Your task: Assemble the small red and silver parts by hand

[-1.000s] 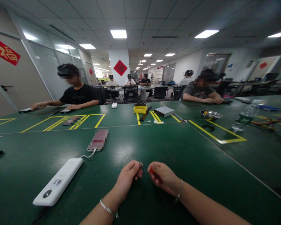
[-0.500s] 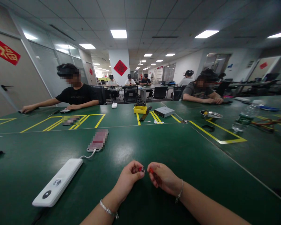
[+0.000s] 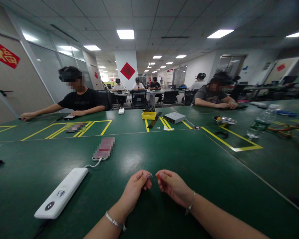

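Over the green table (image 3: 129,149), my left hand (image 3: 135,186) is closed in a pinch. A small metal-tipped piece (image 3: 149,176) sticks out between its thumb and fingers; its kind is too small to tell. My right hand (image 3: 174,186), also closed, pinches a small orange-red piece (image 3: 158,177) that the fingers mostly cover. Only a narrow gap separates the two hands, and the two pieces face each other across it, apart.
To the left lie a white power bank (image 3: 62,192) and a cabled phone (image 3: 104,148). Farther back are a yellow box (image 3: 149,116), a grey drive-like box (image 3: 174,117), a metal bowl (image 3: 224,121) and a plastic bottle (image 3: 261,122). Two co-workers sit across the table.
My left hand has turned and its thumb now lies higher over the metal-tipped piece, which has risen slightly. My right hand has barely shifted, still pinching the orange-red piece.
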Action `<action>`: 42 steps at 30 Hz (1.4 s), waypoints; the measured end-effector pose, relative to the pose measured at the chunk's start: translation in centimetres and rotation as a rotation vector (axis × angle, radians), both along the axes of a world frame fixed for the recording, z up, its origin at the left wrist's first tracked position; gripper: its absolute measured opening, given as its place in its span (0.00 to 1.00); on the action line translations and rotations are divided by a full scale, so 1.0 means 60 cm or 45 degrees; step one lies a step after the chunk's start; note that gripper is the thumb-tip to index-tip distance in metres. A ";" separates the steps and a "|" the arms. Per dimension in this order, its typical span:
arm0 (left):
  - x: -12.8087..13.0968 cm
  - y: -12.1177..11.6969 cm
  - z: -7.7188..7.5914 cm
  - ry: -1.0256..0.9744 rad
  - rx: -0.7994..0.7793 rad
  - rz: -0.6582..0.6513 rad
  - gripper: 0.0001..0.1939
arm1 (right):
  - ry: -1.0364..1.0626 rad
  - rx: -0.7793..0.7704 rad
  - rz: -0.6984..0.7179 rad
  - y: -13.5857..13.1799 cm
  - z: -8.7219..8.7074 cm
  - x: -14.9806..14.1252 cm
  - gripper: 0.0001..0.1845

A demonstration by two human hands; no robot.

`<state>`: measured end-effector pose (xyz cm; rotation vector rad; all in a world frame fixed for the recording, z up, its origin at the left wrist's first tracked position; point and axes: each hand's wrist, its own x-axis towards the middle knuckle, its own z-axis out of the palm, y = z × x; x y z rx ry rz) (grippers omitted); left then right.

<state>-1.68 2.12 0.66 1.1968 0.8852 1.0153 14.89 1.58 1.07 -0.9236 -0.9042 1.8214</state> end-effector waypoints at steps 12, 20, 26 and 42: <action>0.000 0.002 0.001 -0.160 -0.085 0.024 0.12 | 0.097 -0.023 -0.102 0.002 -0.001 -0.003 0.17; 0.004 -0.001 0.003 -0.053 -0.010 0.077 0.11 | 0.096 -0.032 -0.112 0.003 -0.009 0.000 0.16; 0.007 -0.003 0.006 0.022 0.019 0.090 0.11 | 0.103 -0.061 -0.097 0.002 -0.004 -0.001 0.17; 0.003 -0.003 0.006 0.171 0.082 0.030 0.20 | 0.087 -0.032 -0.062 0.002 -0.007 0.002 0.16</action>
